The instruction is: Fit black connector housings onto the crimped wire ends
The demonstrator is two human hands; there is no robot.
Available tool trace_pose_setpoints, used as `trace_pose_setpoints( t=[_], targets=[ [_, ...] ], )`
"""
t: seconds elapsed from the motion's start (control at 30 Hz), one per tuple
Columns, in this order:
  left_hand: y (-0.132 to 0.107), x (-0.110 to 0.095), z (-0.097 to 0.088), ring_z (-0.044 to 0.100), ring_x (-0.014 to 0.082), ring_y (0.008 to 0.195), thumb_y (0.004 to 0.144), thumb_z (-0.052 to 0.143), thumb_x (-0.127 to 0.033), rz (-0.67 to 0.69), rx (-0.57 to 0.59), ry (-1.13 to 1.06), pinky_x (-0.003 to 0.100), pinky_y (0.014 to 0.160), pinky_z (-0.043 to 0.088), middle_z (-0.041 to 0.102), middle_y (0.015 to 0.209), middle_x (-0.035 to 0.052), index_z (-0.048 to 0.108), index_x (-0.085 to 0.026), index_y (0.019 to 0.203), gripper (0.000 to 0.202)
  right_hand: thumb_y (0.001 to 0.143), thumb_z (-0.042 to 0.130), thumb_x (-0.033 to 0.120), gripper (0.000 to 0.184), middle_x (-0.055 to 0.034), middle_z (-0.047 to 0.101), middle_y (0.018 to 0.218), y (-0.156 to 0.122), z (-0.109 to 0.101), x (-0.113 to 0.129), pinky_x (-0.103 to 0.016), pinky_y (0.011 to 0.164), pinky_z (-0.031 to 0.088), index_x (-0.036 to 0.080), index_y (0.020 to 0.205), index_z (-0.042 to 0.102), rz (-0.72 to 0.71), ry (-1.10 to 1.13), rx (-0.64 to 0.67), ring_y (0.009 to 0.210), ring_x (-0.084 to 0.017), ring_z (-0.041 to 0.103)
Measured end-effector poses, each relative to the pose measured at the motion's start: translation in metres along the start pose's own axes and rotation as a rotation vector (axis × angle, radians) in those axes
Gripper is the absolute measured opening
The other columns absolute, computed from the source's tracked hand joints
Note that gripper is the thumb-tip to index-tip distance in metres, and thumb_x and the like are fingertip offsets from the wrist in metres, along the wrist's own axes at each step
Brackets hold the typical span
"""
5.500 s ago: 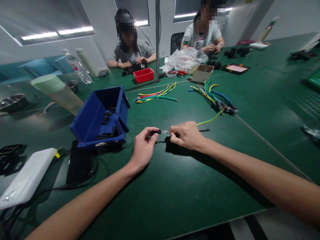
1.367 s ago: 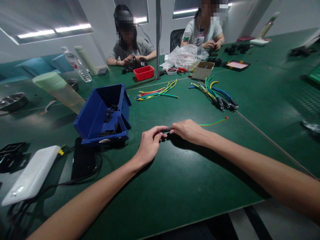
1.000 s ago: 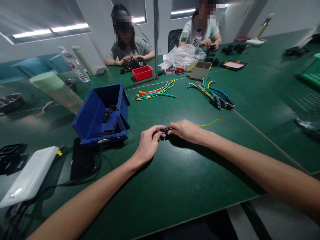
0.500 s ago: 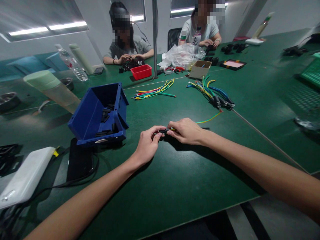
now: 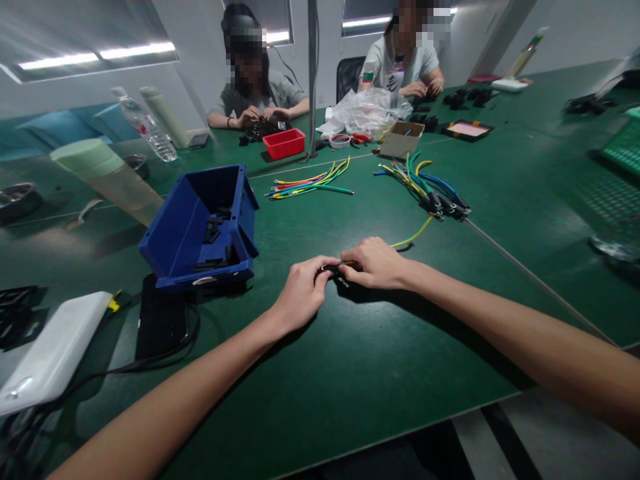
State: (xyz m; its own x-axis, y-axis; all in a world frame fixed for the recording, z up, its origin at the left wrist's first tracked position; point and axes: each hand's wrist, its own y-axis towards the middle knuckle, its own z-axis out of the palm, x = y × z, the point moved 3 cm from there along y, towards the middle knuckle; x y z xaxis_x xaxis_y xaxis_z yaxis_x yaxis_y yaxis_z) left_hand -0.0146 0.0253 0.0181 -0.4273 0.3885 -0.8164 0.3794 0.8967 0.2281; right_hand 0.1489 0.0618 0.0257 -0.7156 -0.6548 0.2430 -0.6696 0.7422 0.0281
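Note:
My left hand (image 5: pixel 303 290) pinches a short black sleeve (image 5: pixel 334 268) between thumb and fingers. A small shiny ring shows at the sleeve's left end. Close beside it, my right hand (image 5: pixel 376 263) grips a yellow-green wire (image 5: pixel 413 237) where it meets the sleeve. The wire's tail runs out behind my right hand toward a bundle of wires with black sleeves (image 5: pixel 425 187). Several loose coloured wires with ring terminals (image 5: pixel 313 183) lie beyond my hands. More black sleeves (image 5: pixel 213 230) lie in the blue bin (image 5: pixel 165 230) on the left.
Left of me are a black phone (image 5: pixel 159 323), a white power bank (image 5: pixel 57 350) and cables. A red tray (image 5: pixel 284 144), a cardboard box (image 5: pixel 401 140) and a plastic bag (image 5: pixel 367 113) stand farther back. Two people work across the table. A metal pole (image 5: pixel 313 80) rises mid-table.
My left hand has shifted slightly right, with its fingers closer to my right hand. The ring at the sleeve's end now shows. The wire's tail has slid a little left.

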Motion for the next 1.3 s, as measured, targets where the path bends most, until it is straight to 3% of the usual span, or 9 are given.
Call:
trace_pose_setpoints(
  t=[0.37, 0.53, 0.67, 0.77, 0.87, 1.03, 1.13, 1.2, 1.3],
  targets=[
    [-0.010, -0.007, 0.002, 0.063, 0.0209, 0.092, 0.090, 0.053, -0.017, 0.326, -0.101, 0.313, 0.037, 0.082, 0.048, 0.071, 0.098, 0.0071, 0.064, -0.018, 0.098, 0.013, 0.085, 0.040, 0.035, 0.037, -0.0009, 0.049, 0.050, -0.004, 0.000, 0.009, -0.027, 0.053, 0.017, 0.016, 0.061, 0.059, -0.039, 0.085, -0.021, 0.047, -0.010, 0.028],
    [-0.016, -0.014, 0.001, 0.058, 0.0219, 0.092, 0.091, 0.052, -0.017, 0.432, -0.132, 0.554, 0.037, 0.080, 0.044, 0.069, 0.101, 0.0087, 0.065, -0.016, 0.103, 0.017, 0.084, 0.036, 0.028, 0.033, -0.0024, 0.052, 0.052, -0.004, -0.002, 0.010, -0.028, 0.055, 0.018, 0.016, 0.062, 0.059, -0.052, 0.099, -0.019, 0.048, -0.011, 0.031],
    [-0.015, -0.015, -0.001, 0.055, 0.0217, 0.084, 0.091, 0.050, -0.017, 0.475, -0.113, 0.715, 0.035, 0.072, 0.042, 0.066, 0.092, 0.0102, 0.067, -0.015, 0.104, 0.021, 0.086, 0.033, 0.028, 0.037, -0.0032, 0.054, 0.054, -0.003, 0.000, 0.007, -0.028, 0.056, 0.021, 0.016, 0.064, 0.060, -0.042, 0.112, -0.031, 0.049, -0.012, 0.035],
    [-0.012, -0.008, -0.004, 0.054, 0.0204, 0.080, 0.091, 0.051, -0.018, 0.419, -0.129, 0.674, 0.034, 0.070, 0.043, 0.065, 0.086, 0.0092, 0.069, -0.016, 0.100, 0.020, 0.087, 0.034, 0.028, 0.037, -0.0043, 0.057, 0.057, -0.003, 0.001, 0.008, -0.029, 0.057, 0.024, 0.016, 0.069, 0.063, -0.026, 0.067, -0.088, 0.051, -0.014, 0.041],
    [-0.008, -0.002, -0.010, 0.054, 0.0176, 0.075, 0.090, 0.055, -0.020, 0.301, -0.227, 0.515, 0.031, 0.068, 0.043, 0.062, 0.078, 0.0063, 0.071, -0.015, 0.094, 0.017, 0.089, 0.036, 0.027, 0.034, -0.0069, 0.063, 0.065, -0.005, -0.003, 0.012, -0.030, 0.063, 0.032, 0.015, 0.079, 0.066, -0.064, 0.017, -0.227, 0.060, -0.017, 0.050],
    [-0.004, -0.001, -0.018, 0.054, 0.0136, 0.068, 0.085, 0.062, -0.020, 0.161, -0.357, 0.274, 0.028, 0.065, 0.042, 0.062, 0.073, 0.0027, 0.073, -0.017, 0.088, 0.012, 0.087, 0.046, 0.020, 0.023, -0.0095, 0.070, 0.093, -0.017, -0.016, 0.019, -0.037, 0.082, 0.044, 0.017, 0.098, 0.066, -0.293, 0.035, -0.736, 0.091, -0.022, 0.059],
    [-0.002, 0.002, -0.020, 0.052, 0.0120, 0.063, 0.082, 0.066, -0.024, -0.003, -0.407, 0.060, 0.027, 0.062, 0.041, 0.063, 0.070, 0.0011, 0.074, -0.017, 0.083, 0.010, 0.082, 0.050, 0.015, 0.017, -0.0046, 0.069, 0.081, -0.025, -0.017, 0.023, -0.034, 0.074, 0.048, 0.021, 0.089, 0.064, -0.474, 0.103, -0.947, 0.078, -0.018, 0.061],
    [-0.001, 0.005, -0.019, 0.053, 0.0119, 0.063, 0.079, 0.069, -0.028, -0.138, -0.420, -0.157, 0.026, 0.061, 0.041, 0.065, 0.071, 0.0014, 0.073, -0.016, 0.082, 0.013, 0.083, 0.049, 0.015, 0.014, -0.0013, 0.064, 0.066, -0.024, -0.014, 0.023, -0.030, 0.061, 0.046, 0.021, 0.084, 0.062, -0.471, 0.200, -0.920, 0.061, -0.015, 0.056],
    [0.001, 0.008, -0.014, 0.055, 0.0117, 0.062, 0.075, 0.072, -0.031, -0.262, -0.373, -0.443, 0.025, 0.061, 0.044, 0.067, 0.072, 0.0015, 0.073, -0.015, 0.081, 0.017, 0.088, 0.050, 0.021, 0.012, 0.0015, 0.059, 0.059, -0.015, -0.007, 0.020, -0.024, 0.052, 0.041, 0.018, 0.088, 0.061, -0.230, 0.426, -0.732, 0.052, -0.011, 0.051]
  ],
)
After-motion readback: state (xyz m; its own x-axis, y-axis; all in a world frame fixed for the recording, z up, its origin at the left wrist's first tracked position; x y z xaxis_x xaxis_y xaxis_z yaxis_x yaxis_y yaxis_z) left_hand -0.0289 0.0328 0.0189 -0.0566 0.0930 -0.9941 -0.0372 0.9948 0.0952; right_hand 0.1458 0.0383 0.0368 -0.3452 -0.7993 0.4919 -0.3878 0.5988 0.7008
